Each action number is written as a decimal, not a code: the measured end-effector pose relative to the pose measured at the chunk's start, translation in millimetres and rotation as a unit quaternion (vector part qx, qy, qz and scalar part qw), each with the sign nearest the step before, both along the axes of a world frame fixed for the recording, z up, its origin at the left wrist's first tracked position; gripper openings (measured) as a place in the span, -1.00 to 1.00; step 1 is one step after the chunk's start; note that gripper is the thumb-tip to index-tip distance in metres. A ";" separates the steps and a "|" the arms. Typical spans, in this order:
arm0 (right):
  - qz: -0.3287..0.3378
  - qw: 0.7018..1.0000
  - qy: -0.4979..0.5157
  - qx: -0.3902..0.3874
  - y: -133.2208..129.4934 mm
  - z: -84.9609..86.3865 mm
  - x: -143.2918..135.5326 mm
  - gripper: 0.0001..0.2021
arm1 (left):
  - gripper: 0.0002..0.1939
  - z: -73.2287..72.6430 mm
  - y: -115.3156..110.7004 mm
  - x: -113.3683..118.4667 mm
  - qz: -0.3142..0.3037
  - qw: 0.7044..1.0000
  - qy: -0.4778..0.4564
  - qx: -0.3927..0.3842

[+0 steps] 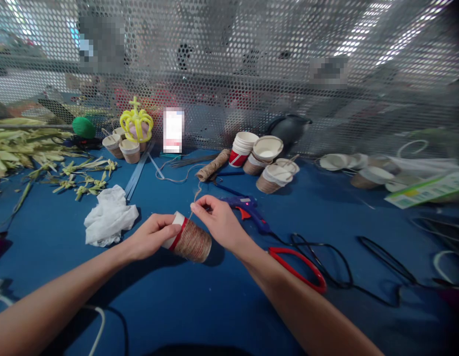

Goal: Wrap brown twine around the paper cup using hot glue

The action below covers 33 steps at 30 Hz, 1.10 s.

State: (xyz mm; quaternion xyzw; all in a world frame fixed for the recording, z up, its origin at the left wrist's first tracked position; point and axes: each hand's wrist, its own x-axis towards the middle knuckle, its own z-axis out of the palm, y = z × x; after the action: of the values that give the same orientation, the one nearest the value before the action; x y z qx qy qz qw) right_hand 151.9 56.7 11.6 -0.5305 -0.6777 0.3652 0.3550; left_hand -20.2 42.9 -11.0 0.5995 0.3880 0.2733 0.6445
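Observation:
A paper cup [194, 241] lies tilted on its side just above the blue table, wound with brown twine over most of its wall; a red band and the white rim stay bare. My left hand [153, 236] is closed around the rim end, thumb on top. Between thumb and fingertips, my right hand [214, 217] pinches the twine [197, 196], which runs from the cup up toward a twine roll [213, 165]. Right behind that hand lies a blue glue gun [253, 211] with an orange trigger and a small red light.
Several paper cups [268, 148], some twine-wrapped, stand at the back. A white crumpled cloth [109, 216] lies left. Red handles [299, 269] and black cable [344, 264] are right. Dried husks [21, 148], a yellow crown [136, 126] and a lit phone [173, 129] line the mesh screen.

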 end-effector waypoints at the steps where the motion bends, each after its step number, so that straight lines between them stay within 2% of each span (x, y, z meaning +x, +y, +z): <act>1: 0.003 1.000 -0.004 -0.002 -0.3 0.2 -0.4 -0.84 | -0.68 0.2 -0.4 0.1 -0.001 1.000 0.002 0.005; 16: 0.035 0.999 -0.013 -0.035 -2.2 0.1 -3.0 -0.84 | -0.66 0.8 -2.7 -2.3 -0.014 0.998 0.010 0.052; 33: 0.054 0.996 -0.019 -0.075 -6.2 2.1 -3.4 -0.84 | -0.69 5.1 -3.9 -0.6 -0.014 0.998 -0.015 0.056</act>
State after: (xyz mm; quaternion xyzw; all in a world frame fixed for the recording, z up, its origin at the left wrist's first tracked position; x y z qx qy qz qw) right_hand 148.5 50.4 13.7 -0.5254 -0.6826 0.4232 0.2808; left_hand -20.8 39.0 -5.9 0.6359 0.3538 0.2946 0.6194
